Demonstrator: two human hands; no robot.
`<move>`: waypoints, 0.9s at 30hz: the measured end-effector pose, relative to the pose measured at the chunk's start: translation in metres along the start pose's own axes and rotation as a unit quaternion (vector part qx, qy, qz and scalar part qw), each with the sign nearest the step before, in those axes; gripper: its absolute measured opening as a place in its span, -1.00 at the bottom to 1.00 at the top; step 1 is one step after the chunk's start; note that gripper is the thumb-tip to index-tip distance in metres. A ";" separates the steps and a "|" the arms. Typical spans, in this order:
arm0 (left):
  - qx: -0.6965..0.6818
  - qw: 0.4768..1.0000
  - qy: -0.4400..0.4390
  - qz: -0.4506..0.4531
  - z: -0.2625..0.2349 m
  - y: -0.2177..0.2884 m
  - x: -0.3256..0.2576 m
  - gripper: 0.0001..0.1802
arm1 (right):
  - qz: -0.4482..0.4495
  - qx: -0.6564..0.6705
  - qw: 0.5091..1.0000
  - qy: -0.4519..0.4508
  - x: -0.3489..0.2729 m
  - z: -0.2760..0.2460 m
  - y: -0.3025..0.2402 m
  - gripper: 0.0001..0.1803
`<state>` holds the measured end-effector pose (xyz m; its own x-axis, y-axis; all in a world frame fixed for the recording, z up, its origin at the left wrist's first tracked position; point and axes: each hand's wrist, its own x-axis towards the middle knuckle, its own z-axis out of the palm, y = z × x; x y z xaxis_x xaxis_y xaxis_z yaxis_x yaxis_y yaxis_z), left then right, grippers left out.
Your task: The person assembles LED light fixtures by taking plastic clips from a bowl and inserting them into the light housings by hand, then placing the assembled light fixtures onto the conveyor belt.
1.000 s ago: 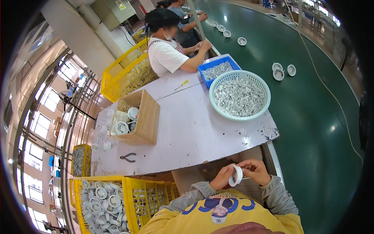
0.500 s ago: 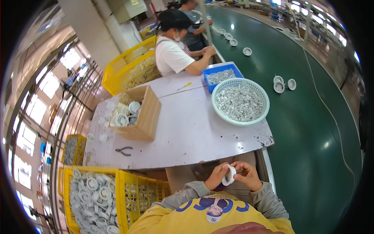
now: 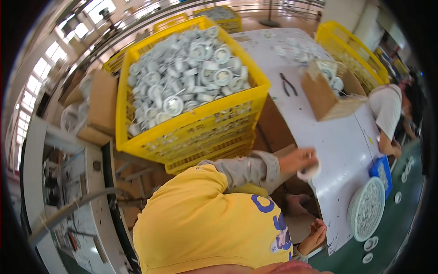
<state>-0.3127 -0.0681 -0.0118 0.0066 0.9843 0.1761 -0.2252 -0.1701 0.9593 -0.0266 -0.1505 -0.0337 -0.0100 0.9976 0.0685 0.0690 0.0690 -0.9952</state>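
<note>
My left hand is closed around the edge of a white ring-shaped part, by the near edge of the white table. Both hand and part are smeared by motion. Lower down, my right hand rests beside the table edge, its fingers curled; what they hold, if anything, I cannot make out. A yellow crate heaped with similar white round parts stands to the left of the table. On the tabletop lie pliers with dark handles.
A cardboard box with white parts sits on the table. At right stand a pale green basin of small pieces and a blue tray. Beyond runs a green conveyor belt. A co-worker sits at far right.
The view has swung left toward the yellow crate. My hands, together at the ring-shaped part before, are now apart; the left has carried the part away and the right has let go of it.
</note>
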 end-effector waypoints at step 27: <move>0.072 0.956 0.246 0.139 -0.068 0.020 0.030 -0.86 | -0.109 -0.218 0.957 0.159 0.035 -0.110 -0.052 -0.74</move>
<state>-0.3830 -0.0385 -0.0019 -0.5022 0.7959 0.3381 -0.0154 -0.3991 0.9168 0.0790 -0.1185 0.0283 0.2274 0.9061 0.3569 0.5097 0.2015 -0.8364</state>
